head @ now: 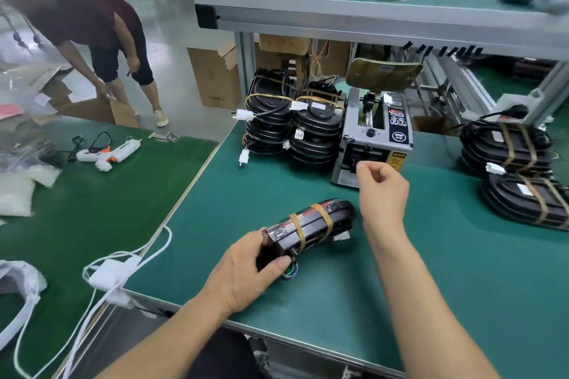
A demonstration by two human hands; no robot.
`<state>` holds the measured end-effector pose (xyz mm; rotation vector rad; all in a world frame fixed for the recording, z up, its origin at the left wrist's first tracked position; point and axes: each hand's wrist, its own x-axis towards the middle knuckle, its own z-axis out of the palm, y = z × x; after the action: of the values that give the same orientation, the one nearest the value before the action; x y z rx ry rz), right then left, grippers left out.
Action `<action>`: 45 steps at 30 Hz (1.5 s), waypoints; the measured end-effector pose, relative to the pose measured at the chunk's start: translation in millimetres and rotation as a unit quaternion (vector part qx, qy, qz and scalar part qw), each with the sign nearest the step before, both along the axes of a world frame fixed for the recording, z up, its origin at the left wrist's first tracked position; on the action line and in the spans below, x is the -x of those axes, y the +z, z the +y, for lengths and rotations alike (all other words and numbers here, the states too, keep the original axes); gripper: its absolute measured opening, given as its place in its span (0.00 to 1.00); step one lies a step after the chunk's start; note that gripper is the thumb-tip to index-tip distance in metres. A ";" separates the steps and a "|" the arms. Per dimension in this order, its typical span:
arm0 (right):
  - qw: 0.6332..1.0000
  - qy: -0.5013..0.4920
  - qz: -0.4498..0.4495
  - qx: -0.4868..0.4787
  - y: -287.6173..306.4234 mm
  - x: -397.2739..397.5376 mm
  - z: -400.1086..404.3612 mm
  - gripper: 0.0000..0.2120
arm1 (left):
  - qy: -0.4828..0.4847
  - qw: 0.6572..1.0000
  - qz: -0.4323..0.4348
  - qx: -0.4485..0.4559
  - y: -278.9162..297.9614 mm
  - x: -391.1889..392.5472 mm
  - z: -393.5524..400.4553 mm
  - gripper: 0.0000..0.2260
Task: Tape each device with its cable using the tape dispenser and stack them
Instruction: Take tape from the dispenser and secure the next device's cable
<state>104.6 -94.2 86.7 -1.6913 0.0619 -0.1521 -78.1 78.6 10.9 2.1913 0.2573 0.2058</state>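
left hand (246, 268): grips the near end of the black oblong device (308, 228), thumb along its lower edge, fingers wrapped over the top.
right hand (383, 186): raised at the front of the tape dispenser, fingers curled, thumb and forefinger pinched together at the outlet. Cannot tell whether a tape strip sits between them.
device in hand: lies on the green counter (400, 271), tilted, far end pointing toward the dispenser. Two tan tape bands (324, 218) wrap across it. Coloured wire ends stick out just under the left thumb; a white connector shows at its right side.
tape dispenser (374, 138): grey metal box with black label panel, tan tape roll on top, upright on the counter just beyond the right hand.
left stacks (292, 123): two stacks of black taped devices with white connectors, touching the dispenser's left side, at the counter's far edge.
right stack (508, 148): more black devices banded in tan tape, well apart on the right; one lies lower and nearer (529, 197).
adjoining counter: darker green, to the left, carries a white glue gun (107, 152) and white cords (123, 264).
background: a person in a dark red top (92, 24) bends over cardboard boxes on the floor.
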 end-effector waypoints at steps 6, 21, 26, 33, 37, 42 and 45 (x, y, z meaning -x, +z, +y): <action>0.993 -0.087 0.077 0.002 -12.1 -49.9 10.0 0.08 | -0.003 1.000 -0.007 -0.009 -5.4 -0.2 2.2 0.24; 0.985 -0.174 0.011 -0.008 -18.3 -39.9 16.9 0.09 | -0.002 0.999 -0.024 -0.024 -12.5 -1.7 4.8 0.17; 0.985 -0.171 0.019 -0.004 -18.1 -41.1 17.5 0.10 | -0.006 0.999 -0.031 -0.022 -14.0 -1.7 4.8 0.19; 0.984 -0.169 0.048 0.011 -16.8 -47.8 20.2 0.07 | -0.005 0.999 -0.038 -0.024 -13.7 -1.6 4.5 0.18; 0.984 -0.169 0.059 0.011 -14.0 -49.7 23.6 0.04 | -0.007 0.999 -0.039 -0.022 -14.5 -1.6 4.6 0.18; 0.983 -0.171 0.056 0.018 -13.7 -50.4 23.8 0.05 | -0.009 0.999 -0.038 -0.020 -16.7 -2.2 5.8 0.18; 0.983 -0.172 0.053 0.029 -16.2 -49.4 20.8 0.06 | -0.007 0.999 -0.042 -0.026 -17.7 -2.2 5.7 0.18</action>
<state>154.0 -73.5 70.5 -1.7354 0.4350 -0.3238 -75.9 84.3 -6.9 2.2289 0.1928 0.2986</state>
